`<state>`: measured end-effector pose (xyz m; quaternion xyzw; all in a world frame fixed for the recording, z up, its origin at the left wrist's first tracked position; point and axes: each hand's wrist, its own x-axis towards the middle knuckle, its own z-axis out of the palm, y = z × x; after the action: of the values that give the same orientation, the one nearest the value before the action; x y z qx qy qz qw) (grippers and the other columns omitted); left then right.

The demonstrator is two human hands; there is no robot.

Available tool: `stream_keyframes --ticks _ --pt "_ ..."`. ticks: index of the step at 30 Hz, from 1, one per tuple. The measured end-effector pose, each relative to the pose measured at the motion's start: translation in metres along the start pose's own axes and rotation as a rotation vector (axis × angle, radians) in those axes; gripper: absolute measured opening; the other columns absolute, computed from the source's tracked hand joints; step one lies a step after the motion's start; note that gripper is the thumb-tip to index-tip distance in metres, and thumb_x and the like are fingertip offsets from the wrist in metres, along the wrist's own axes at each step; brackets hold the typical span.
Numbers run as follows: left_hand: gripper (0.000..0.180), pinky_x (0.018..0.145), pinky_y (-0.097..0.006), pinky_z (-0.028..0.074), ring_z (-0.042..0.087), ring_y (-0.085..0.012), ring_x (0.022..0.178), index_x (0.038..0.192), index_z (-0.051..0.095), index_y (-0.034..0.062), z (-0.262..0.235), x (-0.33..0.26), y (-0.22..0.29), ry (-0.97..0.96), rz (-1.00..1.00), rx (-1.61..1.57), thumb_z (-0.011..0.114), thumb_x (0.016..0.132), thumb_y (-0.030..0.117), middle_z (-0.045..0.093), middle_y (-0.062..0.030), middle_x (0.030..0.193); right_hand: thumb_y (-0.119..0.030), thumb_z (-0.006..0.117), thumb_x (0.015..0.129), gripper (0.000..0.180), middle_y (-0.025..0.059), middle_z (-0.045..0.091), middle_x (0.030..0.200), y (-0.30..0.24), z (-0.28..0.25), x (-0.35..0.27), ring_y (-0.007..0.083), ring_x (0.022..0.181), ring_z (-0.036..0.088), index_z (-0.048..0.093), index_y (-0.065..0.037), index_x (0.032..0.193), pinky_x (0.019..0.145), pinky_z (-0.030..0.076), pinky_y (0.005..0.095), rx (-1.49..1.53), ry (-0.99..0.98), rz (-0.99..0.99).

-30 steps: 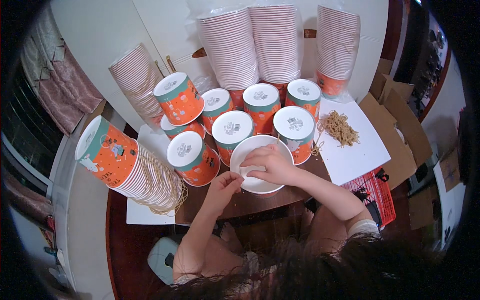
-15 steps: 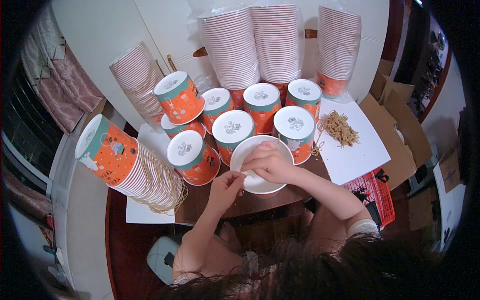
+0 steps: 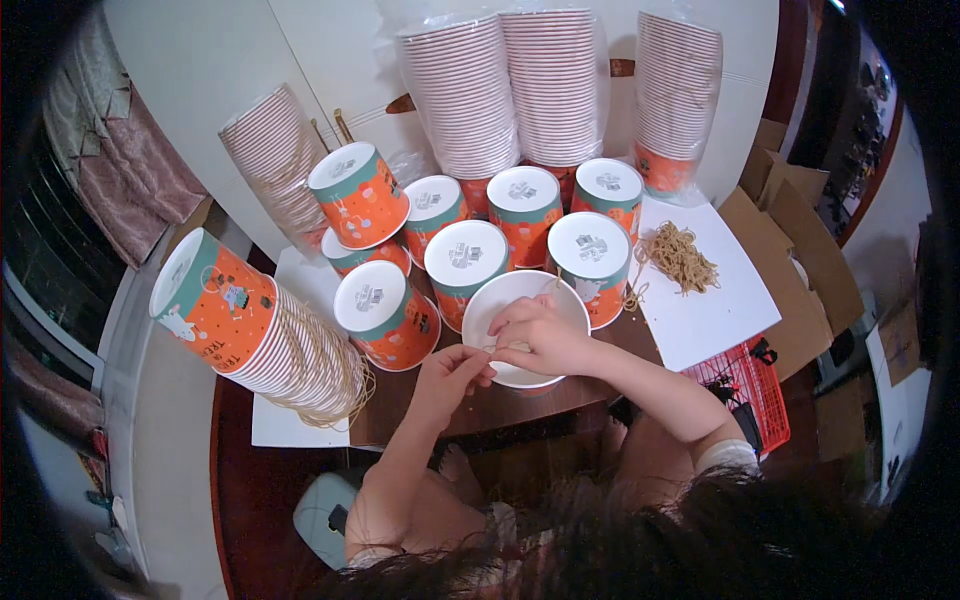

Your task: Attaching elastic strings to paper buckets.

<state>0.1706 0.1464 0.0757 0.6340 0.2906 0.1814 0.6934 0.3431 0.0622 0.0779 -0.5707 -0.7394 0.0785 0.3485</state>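
Observation:
An upright paper bucket (image 3: 480, 312) with a white inside stands before me at the table's front edge. My left hand (image 3: 455, 377) is closed in a pinch at its near left rim. Reaching over the opening, my right hand (image 3: 530, 335) has its fingers curled, the tips close to the left fingertips. A small tan bit shows by the right fingers, too small to make out. What the left fingers hold is hidden. Tan cord (image 3: 558, 283) shows at the bucket's far right inner rim.
Several upside-down orange and green buckets (image 3: 592, 243) stand just beyond. A nested stack (image 3: 305, 335) draped with cords leans at left. Wrapped stacks (image 3: 553, 90) rise behind. A cord pile (image 3: 680, 258) lies on the white board (image 3: 715, 310) at right, above a red basket (image 3: 765, 400).
My right hand has shifted slightly, its fingers curling more over the bucket. My left hand stays at the near left rim, its fingers a little further over it.

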Motion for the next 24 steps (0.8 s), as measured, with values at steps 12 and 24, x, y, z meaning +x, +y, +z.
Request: stream_keyframes --ticks 12,24 --pt "0.008 0.069 -0.022 0.044 0.056 -0.01 0.073 0.084 0.058 0.0013 -0.009 0.0 -0.005 -0.032 0.055 -0.024 0.06 0.076 0.005 0.061 -0.0043 0.079 -0.026 0.06 0.07 0.013 -0.0008 0.054 0.067 -0.045 0.009 -0.015 0.0174 0.071 0.052 0.058 -0.014 0.07 0.064 0.033 0.0349 -0.221 -0.063 -0.116" --pt "0.014 0.064 -0.02 0.043 0.056 -0.0089 0.074 0.086 0.046 0.0024 -0.009 -0.002 -0.006 -0.036 0.209 0.185 0.057 0.078 0.003 0.057 -0.0042 0.079 -0.021 0.064 0.071 0.039 0.0014 0.059 0.09 -0.015 0.011 0.006 0.0201 0.09 0.053 0.05 -0.012 0.106 0.078 0.037 0.0367 -0.005 0.092 -0.161"
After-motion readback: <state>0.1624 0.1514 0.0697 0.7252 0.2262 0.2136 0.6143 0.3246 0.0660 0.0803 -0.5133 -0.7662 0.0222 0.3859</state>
